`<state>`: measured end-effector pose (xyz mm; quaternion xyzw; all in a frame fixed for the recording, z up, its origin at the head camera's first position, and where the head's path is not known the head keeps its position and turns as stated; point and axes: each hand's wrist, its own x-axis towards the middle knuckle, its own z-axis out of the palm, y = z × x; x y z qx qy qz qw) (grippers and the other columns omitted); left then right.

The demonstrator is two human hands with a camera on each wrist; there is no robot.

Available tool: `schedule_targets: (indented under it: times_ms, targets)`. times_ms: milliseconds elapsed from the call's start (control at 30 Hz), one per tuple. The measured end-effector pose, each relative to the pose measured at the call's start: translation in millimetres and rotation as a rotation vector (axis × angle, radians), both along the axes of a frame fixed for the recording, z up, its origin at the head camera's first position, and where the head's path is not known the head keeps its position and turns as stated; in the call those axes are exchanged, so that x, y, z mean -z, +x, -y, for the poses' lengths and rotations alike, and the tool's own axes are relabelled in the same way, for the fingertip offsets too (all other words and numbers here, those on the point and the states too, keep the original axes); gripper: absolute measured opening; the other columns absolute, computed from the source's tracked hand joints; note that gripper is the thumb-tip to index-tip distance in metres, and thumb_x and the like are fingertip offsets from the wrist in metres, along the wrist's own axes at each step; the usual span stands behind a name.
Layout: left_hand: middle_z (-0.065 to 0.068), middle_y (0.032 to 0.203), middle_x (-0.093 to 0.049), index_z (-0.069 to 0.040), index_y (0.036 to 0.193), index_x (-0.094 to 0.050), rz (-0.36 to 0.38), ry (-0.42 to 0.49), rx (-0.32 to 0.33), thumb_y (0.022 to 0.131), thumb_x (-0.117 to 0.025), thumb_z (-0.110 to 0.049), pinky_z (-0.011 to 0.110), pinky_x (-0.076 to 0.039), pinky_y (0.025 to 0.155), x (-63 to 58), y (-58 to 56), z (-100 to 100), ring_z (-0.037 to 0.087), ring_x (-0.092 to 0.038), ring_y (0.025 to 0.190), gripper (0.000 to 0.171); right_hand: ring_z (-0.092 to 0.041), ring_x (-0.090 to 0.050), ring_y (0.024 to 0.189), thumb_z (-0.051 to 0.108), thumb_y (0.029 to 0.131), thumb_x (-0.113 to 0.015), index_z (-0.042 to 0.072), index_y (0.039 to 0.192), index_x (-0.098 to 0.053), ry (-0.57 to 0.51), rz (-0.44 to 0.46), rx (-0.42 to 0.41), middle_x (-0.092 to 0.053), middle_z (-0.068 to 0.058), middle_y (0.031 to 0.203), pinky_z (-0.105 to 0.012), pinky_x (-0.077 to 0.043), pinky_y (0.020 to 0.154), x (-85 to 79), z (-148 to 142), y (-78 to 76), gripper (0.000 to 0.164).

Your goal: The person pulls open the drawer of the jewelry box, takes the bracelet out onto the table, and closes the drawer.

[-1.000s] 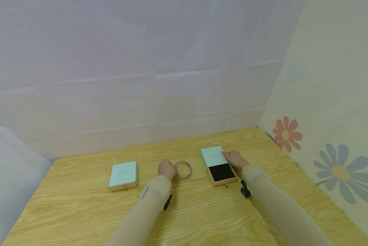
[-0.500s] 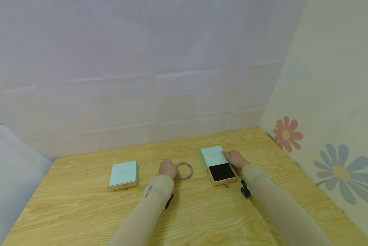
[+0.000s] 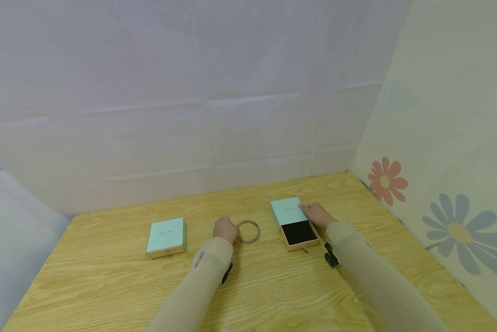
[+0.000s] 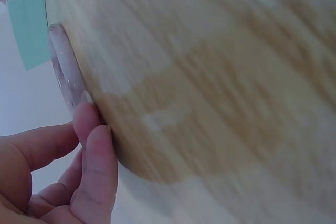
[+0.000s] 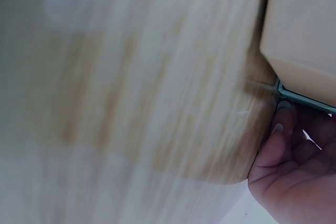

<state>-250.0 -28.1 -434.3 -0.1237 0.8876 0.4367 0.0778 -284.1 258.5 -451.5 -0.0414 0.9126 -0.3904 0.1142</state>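
My left hand [image 3: 225, 228] pinches the left edge of a pale, marbled bangle [image 3: 259, 231] close over the wooden table. In the left wrist view, thumb and fingertips meet on the near end of the bangle [image 4: 68, 64]. To the right sits a mint-green jewelry box [image 3: 289, 211], its peach drawer [image 3: 301, 246] slid partway out toward me and showing a black lining [image 3: 299, 232]. My right hand [image 3: 318, 215] grips the right side of the box's sleeve. In the right wrist view, the fingers curl at the table by the green sleeve edge [image 5: 304, 99], beside the drawer [image 5: 302, 30].
A second mint-green box [image 3: 166, 234], closed, lies on the left of the wooden table [image 3: 269, 290]. Behind the table hangs a pale cloth wall [image 3: 190, 115]. A flower-patterned cloth [image 3: 460, 152] borders the right side.
The bangle and left hand have shifted only slightly; the bangle sits a touch lower in the head view. The right hand and its box stay in place.
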Motion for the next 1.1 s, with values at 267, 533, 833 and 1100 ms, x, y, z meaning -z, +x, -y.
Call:
schedule_targets:
  times_ms: [267,533,833,1100]
  targets:
    - [0.013,0.058,-0.065,0.013,0.090,-0.069,-0.013,-0.021,0.035,0.084,-0.072,0.005,0.016,-0.042,0.038,-1.3,3.7,4.4,0.021,-0.067,0.052,0.011,-0.050,-0.035,0.132,0.028,0.108,-0.031,-0.019,0.137,-0.038,-0.009,0.016,0.001,-0.037,-0.036,0.142,-0.055,-0.033,0.107,-2.5,2.0,1.6,0.056]
    - [0.018,0.079,-0.066,0.013,0.105,-0.065,-0.078,0.063,0.028,0.094,-0.061,-0.002,0.022,-0.053,0.048,-6.7,7.9,6.2,0.022,-0.067,0.058,0.019,-0.050,-0.035,0.131,0.027,0.108,-0.031,-0.019,0.136,-0.039,0.002,0.010,0.002,-0.038,-0.036,0.141,-0.055,-0.033,0.107,-1.9,1.9,0.7,0.055]
    - [0.019,0.068,-0.067,0.010,0.095,-0.067,-0.163,0.105,0.060,0.092,-0.058,-0.001,0.018,-0.039,0.043,-10.4,14.0,7.0,0.031,-0.068,0.062,0.014,-0.030,-0.053,0.087,0.028,0.108,-0.034,-0.015,0.115,-0.057,0.025,-0.014,0.015,-0.047,-0.013,0.074,-0.042,-0.042,0.087,-2.3,1.7,0.1,0.050]
    - [0.020,0.082,-0.065,0.012,0.095,-0.066,-0.191,0.195,0.065,0.093,-0.058,0.002,0.021,-0.051,0.051,-14.8,25.6,5.8,0.026,-0.066,0.060,0.013,-0.036,-0.051,0.117,0.029,0.108,-0.033,-0.020,0.132,-0.045,0.021,-0.009,0.013,-0.048,-0.033,0.134,-0.054,-0.038,0.104,-2.1,1.9,-0.2,0.056]
